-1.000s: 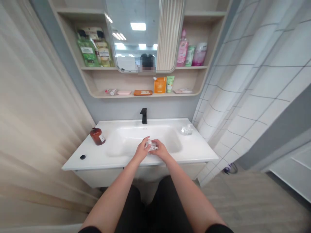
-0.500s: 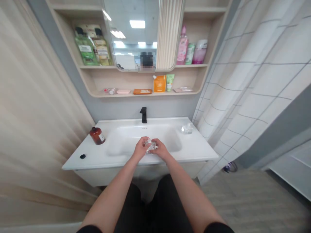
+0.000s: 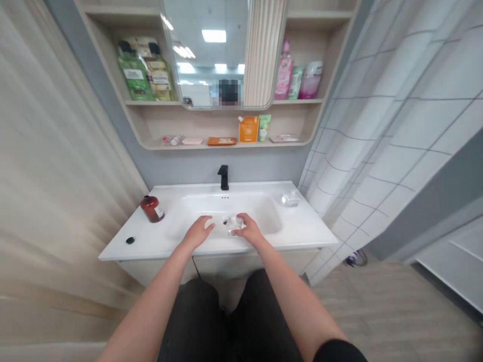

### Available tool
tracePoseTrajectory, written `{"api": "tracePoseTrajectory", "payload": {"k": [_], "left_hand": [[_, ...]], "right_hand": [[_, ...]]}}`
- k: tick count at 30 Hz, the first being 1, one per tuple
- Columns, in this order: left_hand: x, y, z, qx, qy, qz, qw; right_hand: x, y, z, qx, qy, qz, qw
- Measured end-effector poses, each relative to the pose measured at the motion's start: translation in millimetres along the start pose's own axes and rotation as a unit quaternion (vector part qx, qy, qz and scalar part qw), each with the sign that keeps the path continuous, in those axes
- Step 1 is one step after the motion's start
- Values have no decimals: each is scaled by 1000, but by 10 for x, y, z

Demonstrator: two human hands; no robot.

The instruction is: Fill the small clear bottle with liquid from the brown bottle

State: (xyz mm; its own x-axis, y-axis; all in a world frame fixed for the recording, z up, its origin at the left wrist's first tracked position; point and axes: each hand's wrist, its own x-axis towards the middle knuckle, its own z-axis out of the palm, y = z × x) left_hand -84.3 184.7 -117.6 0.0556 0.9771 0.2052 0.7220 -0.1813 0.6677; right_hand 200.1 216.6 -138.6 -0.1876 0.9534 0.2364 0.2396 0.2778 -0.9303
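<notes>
Nothing in the left hand (image 3: 198,233), clear container (image 3: 233,227) in the right hand (image 3: 249,231)
Starting from the left: got a small black disc (image 3: 130,241), maybe a cap, lying on the near counter (image 3: 158,244), with a brown bottle (image 3: 152,209) standing farther back. Can't tell whether capped or not. Next along, left-hand fingers spread wide, thumb apart, over the near left of the basin (image 3: 206,203), just beside the clear container without touching. Can spot the drain hole (image 3: 225,222) between the hands. Then right-hand fingers curled around the clear container from the right, near middle of the basin. Looks underway rather than finished, at a guess: already in hand, not set down on the counter yet. Too small to judge any contents. Over at far right, a second clear container (image 3: 290,199) on the counter.
</notes>
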Motion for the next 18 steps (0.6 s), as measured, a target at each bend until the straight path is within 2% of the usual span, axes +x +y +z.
{"api": "tracePoseTrajectory", "payload": {"k": [2,4,7,9,12,15,18], "left_hand": [[-146,-172,-240,128,-34,-60,989],[-260,-248,-375,192,-71,-105,973],[-310,-213,-410,215,-110,-113,964],[-288,-160,-392,226,-124,-121,959],[-254,-119,-384,234,-126,-144,953],[-253,-118,-397,232,-117,-145,955],[-258,-120,-399,230,-118,-152,954]], "right_hand": [[-3,4,10,0,8,2,1000],[-1,-9,33,2,32,-4,999],[-11,-65,31,18,80,-6,997],[-53,-108,-64,25,120,1,992],[-186,-128,-432,-11,200,-11,980],[-358,-64,-1018,-73,285,-7,956],[-462,65,-1624,-155,372,48,914]]}}
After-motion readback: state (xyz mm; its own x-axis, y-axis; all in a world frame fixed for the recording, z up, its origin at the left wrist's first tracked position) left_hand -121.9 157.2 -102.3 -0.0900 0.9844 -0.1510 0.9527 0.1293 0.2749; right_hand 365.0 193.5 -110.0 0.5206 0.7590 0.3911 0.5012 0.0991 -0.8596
